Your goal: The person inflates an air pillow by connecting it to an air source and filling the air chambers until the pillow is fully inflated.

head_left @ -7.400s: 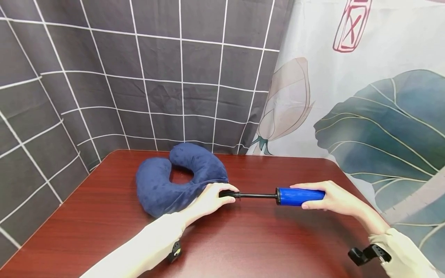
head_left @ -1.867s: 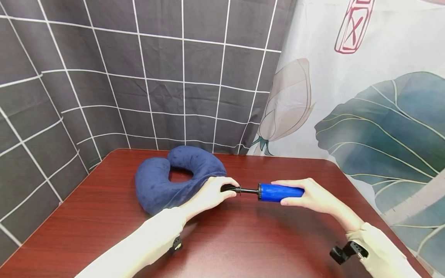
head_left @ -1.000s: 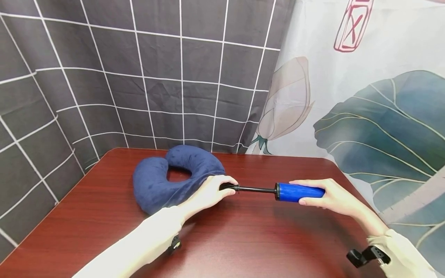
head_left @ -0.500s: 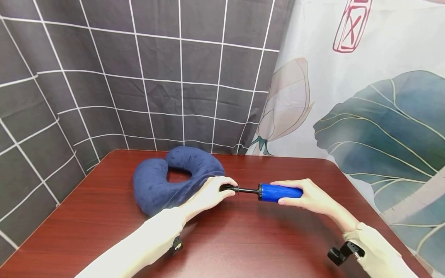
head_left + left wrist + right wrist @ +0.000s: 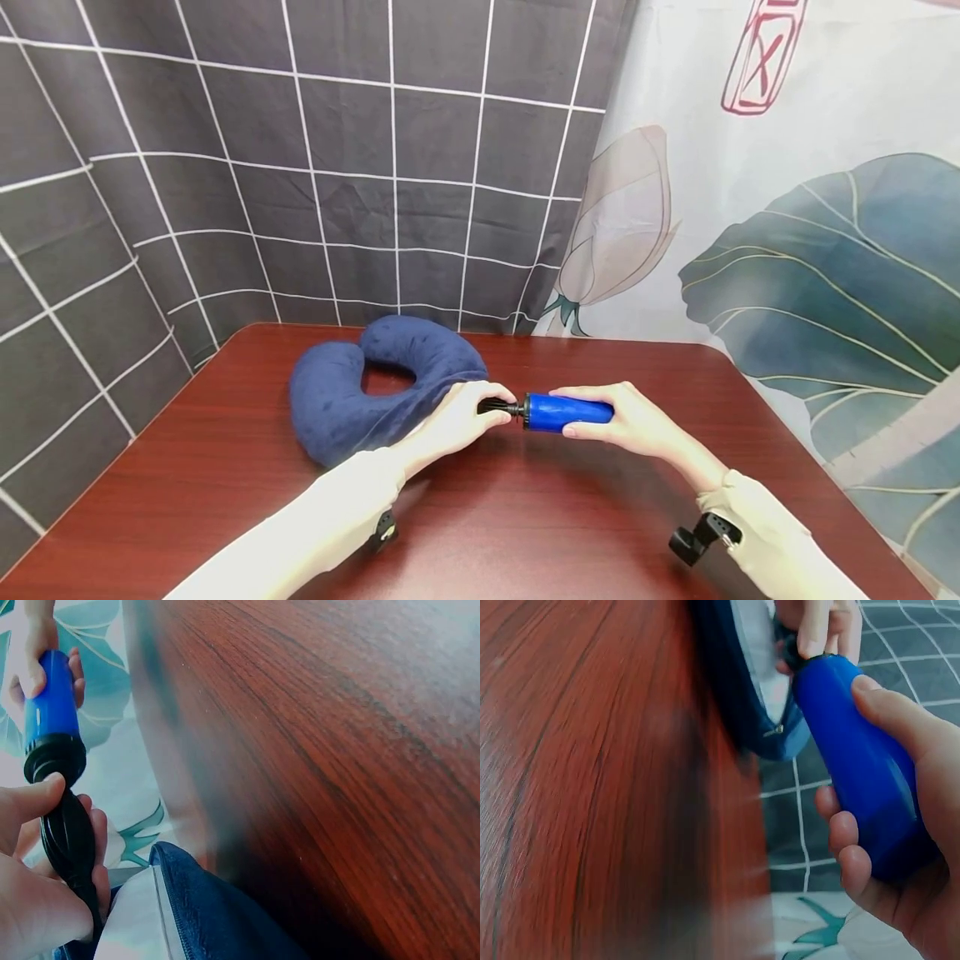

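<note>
Closely facing, left grip (image 5: pixel 459 414) holding black end (image 5: pixel 70 840), right grip (image 5: pixel 636 421) clasping blue cylinder (image 5: pixel 558 412)

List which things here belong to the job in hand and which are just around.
In the job, apparently: blue pump, its black handle in the left hand and barrel in the right hand; navy neck pillow, its cover open.
Just around: table; gray gridded curtain; lotus-print cloth.

Head view: bright, even light; pale glare on the table (image 5: pixel 495 537); soft shadow below the right hand (image 5: pixel 637 421); left sleeve (image 5: pixel 300 521) washed out. Wrist views: dimmer, cool-tinted, table partly blurred.
</note>
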Demonstrator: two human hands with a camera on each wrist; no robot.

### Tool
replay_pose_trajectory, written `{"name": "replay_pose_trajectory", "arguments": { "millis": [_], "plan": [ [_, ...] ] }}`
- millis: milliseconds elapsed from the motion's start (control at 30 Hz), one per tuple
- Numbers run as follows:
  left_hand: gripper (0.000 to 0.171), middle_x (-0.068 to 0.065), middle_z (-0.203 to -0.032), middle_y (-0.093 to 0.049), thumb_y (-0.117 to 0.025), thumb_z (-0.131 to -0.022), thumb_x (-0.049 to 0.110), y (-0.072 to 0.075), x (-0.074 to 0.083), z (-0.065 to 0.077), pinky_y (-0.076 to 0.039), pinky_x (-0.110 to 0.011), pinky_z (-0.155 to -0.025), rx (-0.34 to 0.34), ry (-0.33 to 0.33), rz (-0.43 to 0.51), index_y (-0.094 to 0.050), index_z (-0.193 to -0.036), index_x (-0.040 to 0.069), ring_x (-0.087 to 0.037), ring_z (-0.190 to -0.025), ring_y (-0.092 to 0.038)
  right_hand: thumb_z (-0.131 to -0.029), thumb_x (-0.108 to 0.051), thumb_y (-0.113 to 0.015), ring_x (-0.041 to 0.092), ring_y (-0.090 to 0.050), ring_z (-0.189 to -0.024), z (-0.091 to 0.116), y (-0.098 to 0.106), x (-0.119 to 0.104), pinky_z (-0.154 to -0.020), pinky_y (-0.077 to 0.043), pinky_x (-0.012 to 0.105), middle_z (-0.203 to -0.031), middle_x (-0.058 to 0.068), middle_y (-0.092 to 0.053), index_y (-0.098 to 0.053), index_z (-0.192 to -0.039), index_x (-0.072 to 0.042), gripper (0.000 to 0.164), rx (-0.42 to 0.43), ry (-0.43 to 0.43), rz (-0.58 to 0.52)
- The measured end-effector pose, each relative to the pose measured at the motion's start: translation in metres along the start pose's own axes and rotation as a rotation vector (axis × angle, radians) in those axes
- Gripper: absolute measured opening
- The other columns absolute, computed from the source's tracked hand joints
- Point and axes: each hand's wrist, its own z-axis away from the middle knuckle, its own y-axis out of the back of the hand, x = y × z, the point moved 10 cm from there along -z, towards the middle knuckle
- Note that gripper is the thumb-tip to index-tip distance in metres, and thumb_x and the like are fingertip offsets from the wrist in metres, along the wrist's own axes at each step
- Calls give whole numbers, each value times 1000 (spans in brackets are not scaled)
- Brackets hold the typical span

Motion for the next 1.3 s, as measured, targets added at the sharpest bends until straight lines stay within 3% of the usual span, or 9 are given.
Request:
{"name": "replay_pose_trajectory", "arguments": {
  "millis": [167,367,500,900,1300],
  "plan": [
    [21,-2,-106,-74,-71,-90,20,1,-2,-1,-52,-33,-91,-4,7,1,-72,-110,15,-17,-96,-65,-82,-48,-76,9,-65,-89,-4,1,-4,-73,-53,25,-110,-11,-73,-64,-130,-34,52,-1,-9,22],
    [22,0,-106,-74,-71,-90,24,0,-2,-2,-51,-32,-91,-21,0,6,-72,-111,18,-15,-95,-64,-81,-50,-76,6,-66,-88,-1,8,-7,-72,-54,24,-113,-12,-73,-62,-130,-39,52,-22,-5,59],
    [21,2,-102,-74,-72,-90,23,0,-1,-1,-50,-29,-89,-40,5,24,-72,-110,19,-12,-92,-62,-82,-50,-76,5,-66,-87,4,14,-8,-70,-54,22,-115,-11,-72,-63,-131,-35,54,-37,18,69],
    [18,4,-94,-72,-72,-89,19,0,2,2,-48,-24,-82,-40,-29,24,-73,-107,19,-11,-86,-59,-83,-40,-77,1,-65,-86,35,37,5,-69,-54,22,-115,-8,-73,-62,-132,-33,51,-18,26,95],
    [19,4,-95,-72,-72,-89,19,3,2,3,-48,-24,-84,-27,-61,1,-72,-108,18,-10,-87,-60,-82,-31,-79,1,-64,-86,61,64,23,-69,-52,22,-120,-9,-70,-61,-133,-36,54,-9,-23,107]
  ]
}}
